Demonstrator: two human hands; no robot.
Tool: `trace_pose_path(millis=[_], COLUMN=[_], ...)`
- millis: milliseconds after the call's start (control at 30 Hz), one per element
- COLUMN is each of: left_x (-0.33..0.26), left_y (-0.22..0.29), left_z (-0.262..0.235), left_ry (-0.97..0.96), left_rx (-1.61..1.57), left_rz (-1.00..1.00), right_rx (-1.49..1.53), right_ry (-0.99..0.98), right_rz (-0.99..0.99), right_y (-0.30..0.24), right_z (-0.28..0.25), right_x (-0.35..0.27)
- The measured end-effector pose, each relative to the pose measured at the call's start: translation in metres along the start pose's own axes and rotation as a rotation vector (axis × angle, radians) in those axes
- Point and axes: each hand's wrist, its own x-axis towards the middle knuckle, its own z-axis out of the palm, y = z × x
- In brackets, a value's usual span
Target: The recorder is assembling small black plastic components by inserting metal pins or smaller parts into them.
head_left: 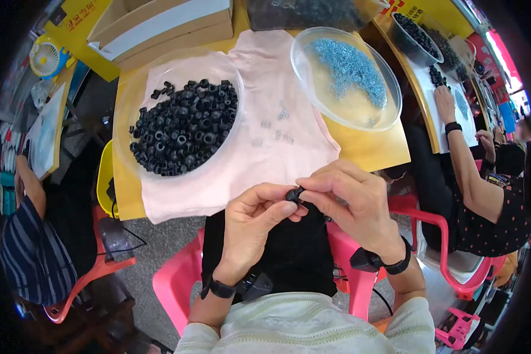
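Note:
Over my lap, at the table's near edge, both hands meet at a small black plastic cord-lock piece (294, 195). My left hand (251, 221) is closed, with thumb and forefinger gripping its left side. My right hand (354, 203) is closed too, its thumb and fingertips pinching the piece's upper right end. Fingertips hide part of it. On the pink cloth (259, 156) ahead lie several tiny metal springs (283, 137) in small clusters. A clear round bowl (121, 112) at left holds a heap of black plastic pieces (186, 127). Another clear bowl (298, 65) at right holds a pile of bluish-silver springs (354, 68).
A cardboard box (165, 35) and a clear bin (307, 13) stand at the table's far side. Pink chair arms (180, 277) flank me. A person (478, 189) works at the right-hand table, beside a bowl of black pieces (418, 38); another person (35, 248) sits left.

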Motion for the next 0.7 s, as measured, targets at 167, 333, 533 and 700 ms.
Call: trace_pose_path(millis=[167,333,533,700], left_x=[0.009,0.015,0.019,0.022], left_y=[-0.001,-0.004,-0.008,-0.012], left_z=[0.005,0.013,0.025,0.032], left_ry=[-0.047,-0.055,-0.007,0.012], left_rx=[-0.127,-0.188,-0.228,-0.211], left_rz=[-0.120,-0.211,-0.269,-0.300], right_rx=[0.061,-0.017,-0.042,-0.164], right_ry=[0.064,0.088,0.104,0.129], right_rz=[0.004,-0.047,-0.011,-0.048], right_y=[0.012,0.019,0.023,0.029], right_z=[-0.001,-0.009,-0.013,-0.015], right_x=[-0.004,-0.007,-0.016,-0.020])
